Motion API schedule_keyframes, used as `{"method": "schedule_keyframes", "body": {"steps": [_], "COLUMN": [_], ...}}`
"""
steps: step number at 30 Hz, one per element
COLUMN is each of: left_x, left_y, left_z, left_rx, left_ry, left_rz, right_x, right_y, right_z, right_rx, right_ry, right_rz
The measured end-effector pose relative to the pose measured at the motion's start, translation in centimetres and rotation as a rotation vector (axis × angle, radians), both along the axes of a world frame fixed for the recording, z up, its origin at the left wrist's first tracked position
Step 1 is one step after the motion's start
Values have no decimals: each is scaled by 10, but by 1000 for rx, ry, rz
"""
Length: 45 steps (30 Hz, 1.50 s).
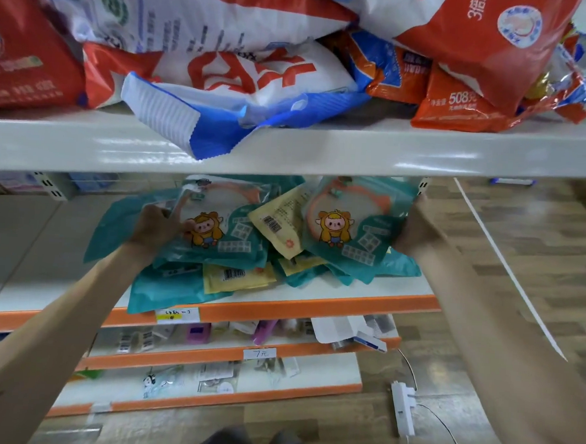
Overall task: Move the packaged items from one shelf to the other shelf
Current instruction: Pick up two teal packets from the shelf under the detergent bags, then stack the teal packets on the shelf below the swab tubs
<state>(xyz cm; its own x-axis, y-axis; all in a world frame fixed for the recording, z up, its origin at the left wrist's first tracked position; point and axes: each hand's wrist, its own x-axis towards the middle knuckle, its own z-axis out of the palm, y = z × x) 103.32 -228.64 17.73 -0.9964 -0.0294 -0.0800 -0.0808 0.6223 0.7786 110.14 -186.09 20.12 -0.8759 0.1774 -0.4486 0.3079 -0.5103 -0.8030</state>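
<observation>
The teal packets (191, 284) lie in a loose pile on the orange-edged shelf (313, 308), under the grey upper shelf (323, 148). Two on top show a yellow-haired cartoon figure, but their print is too small to read. Yellow packets (278, 222) among them show barcodes.

The left hand (157, 227) grips the left packet (222, 238), thumb on its front beside the cartoon. The right hand (418, 229), well apart from it, is against the right edge of the right packet (352, 232). Its fingers are blurred and partly hidden, so I cannot tell whether it grips.

On the upper shelf, an orange bag (461, 105) reads "508克" and a red bag (494, 45) reads "3倍". A white bag (246, 71) bears large red characters I cannot make out. The top edge cuts these bags off.

Lower down, a white tag (259, 353) reads "7元". A yellow tag (177, 315) has handwriting too blurred to read, and the small goods on the lower shelves are indistinct.
</observation>
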Motion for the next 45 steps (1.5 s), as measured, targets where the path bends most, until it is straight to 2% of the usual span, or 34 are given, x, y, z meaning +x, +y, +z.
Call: {"method": "schedule_keyframes", "body": {"steps": [1,4,5,8,13,17,22,27,30,32,35,38,42,45], "left_x": [2,1,3,6,16,25,30,42,51,60,78,106,147,188], "left_y": [1,1,1,-2,-10,-13,-25,-40,-56,-67,-79,-91,-142,-196], "left_z": [3,2,5,6,8,11,18,35,44,45,43,49,53,58], "left_rx": [14,15,25,113,287,390,591,673,719,750,736,629,611,584], "left_ry": [-16,-40,-58,-107,-176,-229,-388,-383,-373,-353,-285,-281,-349,-294], "left_rz": [-3,10,18,51,193,213,278,394,438,444,468,509,562,693], "right_x": [4,19,21,28,32,30,29,37,39,39,37,35,29,25], "right_y": [2,-3,-7,-13,-18,-19,-25,-24,-28,-34,-48,-75,-136,-203], "right_z": [-5,-14,-18,-32,-40,-36,-26,-1,16,26,28,24,22,28], "right_rx": [-41,243,270,231,127,159,166,112,75,120,179,255,258,262], "right_ry": [-54,-124,-150,-217,-251,-246,-314,-280,-231,-197,-167,-179,-156,-99], "right_rz": [-30,15,9,23,-166,-144,-45,-77,-17,47,107,153,257,390]}}
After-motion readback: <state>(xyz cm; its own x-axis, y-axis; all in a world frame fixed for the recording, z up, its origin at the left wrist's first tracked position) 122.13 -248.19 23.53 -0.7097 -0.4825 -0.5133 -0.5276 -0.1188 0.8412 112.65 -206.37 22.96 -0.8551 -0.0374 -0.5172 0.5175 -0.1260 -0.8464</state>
